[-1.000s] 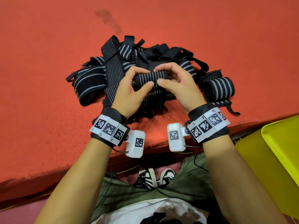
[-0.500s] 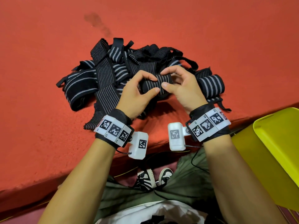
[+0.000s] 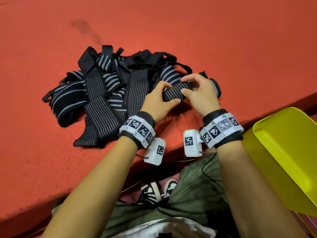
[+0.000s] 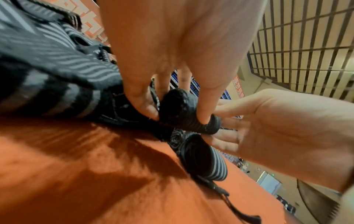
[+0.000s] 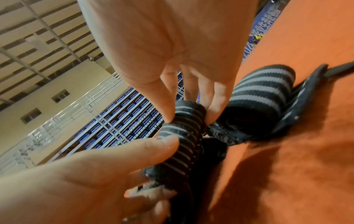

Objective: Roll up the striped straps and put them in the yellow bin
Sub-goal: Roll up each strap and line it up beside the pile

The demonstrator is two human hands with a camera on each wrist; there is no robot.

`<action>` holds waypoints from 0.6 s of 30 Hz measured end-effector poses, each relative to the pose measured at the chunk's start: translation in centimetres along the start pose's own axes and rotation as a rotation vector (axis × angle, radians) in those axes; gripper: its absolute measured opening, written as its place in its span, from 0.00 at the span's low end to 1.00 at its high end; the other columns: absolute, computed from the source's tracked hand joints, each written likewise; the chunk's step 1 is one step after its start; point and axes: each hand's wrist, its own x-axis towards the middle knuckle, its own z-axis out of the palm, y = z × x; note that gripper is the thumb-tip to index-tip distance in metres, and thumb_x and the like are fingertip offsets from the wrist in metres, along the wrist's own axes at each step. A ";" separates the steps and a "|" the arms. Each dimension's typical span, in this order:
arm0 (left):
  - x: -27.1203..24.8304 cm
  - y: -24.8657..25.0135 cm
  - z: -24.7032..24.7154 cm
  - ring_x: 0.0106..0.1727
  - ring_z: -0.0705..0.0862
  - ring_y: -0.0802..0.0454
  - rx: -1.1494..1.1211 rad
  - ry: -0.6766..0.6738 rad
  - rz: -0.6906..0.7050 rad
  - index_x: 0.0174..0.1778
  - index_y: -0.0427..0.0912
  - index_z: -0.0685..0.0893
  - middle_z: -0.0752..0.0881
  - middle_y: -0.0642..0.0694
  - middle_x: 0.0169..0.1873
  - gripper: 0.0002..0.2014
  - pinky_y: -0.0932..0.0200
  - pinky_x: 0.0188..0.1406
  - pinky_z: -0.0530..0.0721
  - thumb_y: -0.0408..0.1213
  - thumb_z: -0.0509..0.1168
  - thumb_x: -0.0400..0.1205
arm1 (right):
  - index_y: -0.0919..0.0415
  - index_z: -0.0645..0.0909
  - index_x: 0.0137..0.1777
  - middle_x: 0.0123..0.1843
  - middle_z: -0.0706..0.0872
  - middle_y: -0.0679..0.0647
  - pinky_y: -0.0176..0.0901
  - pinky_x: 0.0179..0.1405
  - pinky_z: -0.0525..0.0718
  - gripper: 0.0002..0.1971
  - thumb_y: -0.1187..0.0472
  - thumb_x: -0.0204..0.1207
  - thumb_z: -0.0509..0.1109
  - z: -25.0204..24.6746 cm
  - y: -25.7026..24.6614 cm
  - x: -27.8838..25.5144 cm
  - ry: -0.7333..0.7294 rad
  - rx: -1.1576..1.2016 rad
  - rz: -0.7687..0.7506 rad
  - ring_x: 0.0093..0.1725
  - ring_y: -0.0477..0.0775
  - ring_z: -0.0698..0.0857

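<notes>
Head view: both hands (image 3: 178, 98) pinch rolled strap (image 3: 173, 93) near platform edge (image 3: 240, 115).

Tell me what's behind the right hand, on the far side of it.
A finished striped roll lies on the red surface just past the right hand. In the head view the hand covers most of it.

Red carpeted platform (image 3: 188, 31): pile of black/grey striped straps (image 3: 96, 93) lies on it approx. centre; one rolled strap (image 3: 216, 86) at pile's 3 o'clock edge; dark stain (image 3: 82, 26) at 12 o'clock.
</notes>
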 end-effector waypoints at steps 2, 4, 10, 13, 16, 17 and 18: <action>0.4 0.1 0.6 0.55 0.81 0.56 0.060 -0.006 0.000 0.66 0.44 0.80 0.85 0.51 0.57 0.22 0.83 0.41 0.69 0.42 0.78 0.79 | 0.46 0.86 0.53 0.55 0.90 0.49 0.58 0.62 0.85 0.12 0.63 0.74 0.73 -0.4 0.5 0.0 0.014 -0.091 -0.002 0.55 0.54 0.88; 0.9 0.2 1.1 0.61 0.81 0.54 0.134 -0.021 0.003 0.67 0.45 0.81 0.86 0.49 0.61 0.23 0.76 0.50 0.69 0.44 0.78 0.78 | 0.48 0.88 0.53 0.57 0.91 0.47 0.51 0.65 0.83 0.10 0.62 0.76 0.72 -0.9 0.8 0.0 0.035 -0.166 -0.013 0.58 0.50 0.87; 1.6 0.5 3.0 0.72 0.80 0.44 0.349 -0.068 -0.012 0.75 0.46 0.79 0.84 0.42 0.68 0.28 0.49 0.71 0.77 0.47 0.76 0.79 | 0.54 0.89 0.52 0.55 0.83 0.47 0.34 0.55 0.73 0.13 0.71 0.74 0.70 -1.1 1.2 0.2 0.101 -0.304 -0.068 0.52 0.45 0.80; 1.7 0.5 3.4 0.73 0.79 0.41 0.420 -0.052 -0.033 0.79 0.46 0.78 0.82 0.40 0.70 0.29 0.48 0.70 0.76 0.48 0.73 0.81 | 0.53 0.89 0.49 0.50 0.86 0.48 0.40 0.54 0.78 0.13 0.70 0.75 0.67 -0.8 1.2 0.3 0.060 -0.340 -0.026 0.48 0.49 0.83; 1.6 0.1 3.0 0.70 0.79 0.40 0.473 -0.039 -0.031 0.78 0.48 0.79 0.79 0.40 0.68 0.28 0.50 0.68 0.76 0.49 0.72 0.81 | 0.53 0.88 0.51 0.50 0.91 0.53 0.43 0.54 0.82 0.12 0.67 0.78 0.65 0.0 1.7 0.3 -0.111 -0.412 0.058 0.53 0.55 0.87; 1.6 0.0 2.9 0.70 0.79 0.41 0.485 -0.047 -0.027 0.78 0.48 0.79 0.78 0.40 0.68 0.28 0.50 0.68 0.76 0.48 0.72 0.81 | 0.54 0.87 0.52 0.50 0.91 0.54 0.42 0.53 0.80 0.12 0.67 0.79 0.64 0.2 1.7 0.2 -0.134 -0.435 0.074 0.54 0.56 0.87; 1.5 -0.2 2.8 0.71 0.78 0.41 0.494 -0.062 -0.022 0.79 0.48 0.78 0.77 0.40 0.69 0.29 0.50 0.68 0.76 0.48 0.73 0.81 | 0.54 0.86 0.52 0.50 0.90 0.55 0.42 0.53 0.80 0.12 0.67 0.80 0.63 0.4 1.7 0.1 -0.135 -0.448 0.085 0.54 0.57 0.86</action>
